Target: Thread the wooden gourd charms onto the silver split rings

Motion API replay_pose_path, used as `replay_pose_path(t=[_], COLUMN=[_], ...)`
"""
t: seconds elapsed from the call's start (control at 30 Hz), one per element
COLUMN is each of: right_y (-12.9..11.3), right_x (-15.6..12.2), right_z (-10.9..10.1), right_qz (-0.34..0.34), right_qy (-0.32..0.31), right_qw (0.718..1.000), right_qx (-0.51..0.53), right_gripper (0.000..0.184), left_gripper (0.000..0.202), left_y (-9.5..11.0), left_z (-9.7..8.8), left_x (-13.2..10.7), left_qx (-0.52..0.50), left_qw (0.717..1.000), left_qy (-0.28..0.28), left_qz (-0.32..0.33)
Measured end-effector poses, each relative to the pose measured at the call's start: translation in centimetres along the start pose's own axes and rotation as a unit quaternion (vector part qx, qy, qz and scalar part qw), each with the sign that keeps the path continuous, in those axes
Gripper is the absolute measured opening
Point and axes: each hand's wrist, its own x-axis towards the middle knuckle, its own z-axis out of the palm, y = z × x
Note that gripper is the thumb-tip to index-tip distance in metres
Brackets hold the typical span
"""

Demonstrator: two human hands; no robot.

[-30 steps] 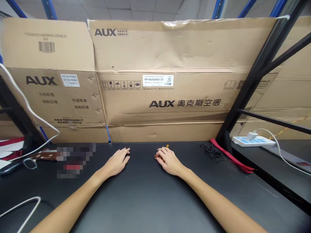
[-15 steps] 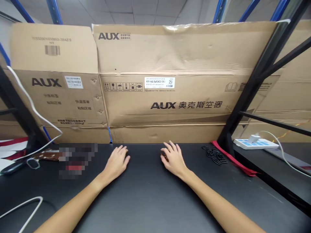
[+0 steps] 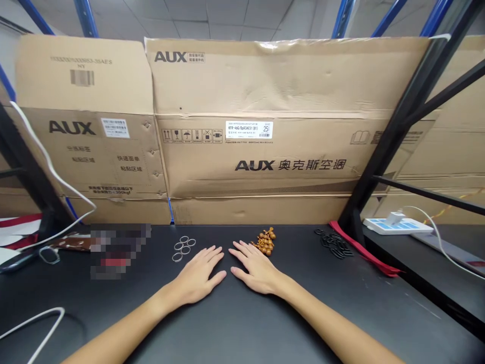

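My left hand (image 3: 199, 275) lies flat on the black table (image 3: 242, 323), palm down, fingers stretched out, holding nothing. My right hand (image 3: 254, 269) lies flat beside it, fingers spread, also holding nothing; the two hands almost touch at the fingertips. Several small metal rings (image 3: 183, 248) sit on the table just beyond and left of my left hand. A small heap of brown gourd-shaped wooden beads (image 3: 265, 241) lies just beyond my right hand, close to its fingertips.
Large AUX cardboard boxes (image 3: 261, 121) stand along the table's far edge. A pile of black rings (image 3: 334, 240) and a red strap (image 3: 359, 246) lie at the right by a black rack post (image 3: 394, 131). A power strip (image 3: 394, 225) sits farther right. White cables (image 3: 34, 323) run at the left.
Both hands have drawn back toward me and closer together, uncovering the metal rings and the brown beads that they were resting over.
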Motion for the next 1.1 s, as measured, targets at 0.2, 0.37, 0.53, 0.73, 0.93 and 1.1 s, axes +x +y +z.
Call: replay_pose_path(t=[0.2, 0.37, 0.53, 0.73, 0.93, 1.1], right_y=[0.14, 0.16, 0.14, 0.17, 0.15, 0.01], right_x=[-0.05, -0.13, -0.19, -0.17, -0.19, -0.27], right_z=[-0.22, -0.16, -0.09, 0.05, 0.08, -0.11], right_qz=[0.017, 0.012, 0.007, 0.006, 0.003, 0.007], right_qy=[-0.006, 0.001, 0.006, 0.018, 0.026, 0.02], right_qw=[1.0, 1.0, 1.0, 1.0, 0.999, 1.0], right_qx=[-0.006, -0.011, -0.015, -0.018, -0.021, -0.019], right_gripper=[0.06, 0.059, 0.06, 0.058, 0.058, 0.058], left_gripper=[0.055, 0.054, 0.053, 0.054, 0.054, 0.055], left_y=[0.04, -0.13, -0.25, -0.24, -0.25, -0.17], left_z=[0.05, 0.19, 0.36, 0.38, 0.32, 0.24], left_x=[0.0, 0.03, 0.01, 0.01, 0.04, 0.07], left_qx=[0.0, 0.0, 0.005, 0.012, 0.012, 0.011], left_qw=[1.0, 1.0, 1.0, 1.0, 1.0, 1.0], left_qy=[0.003, 0.004, 0.012, 0.004, 0.003, -0.004], left_qz=[0.005, 0.009, 0.017, 0.012, 0.011, 0.01])
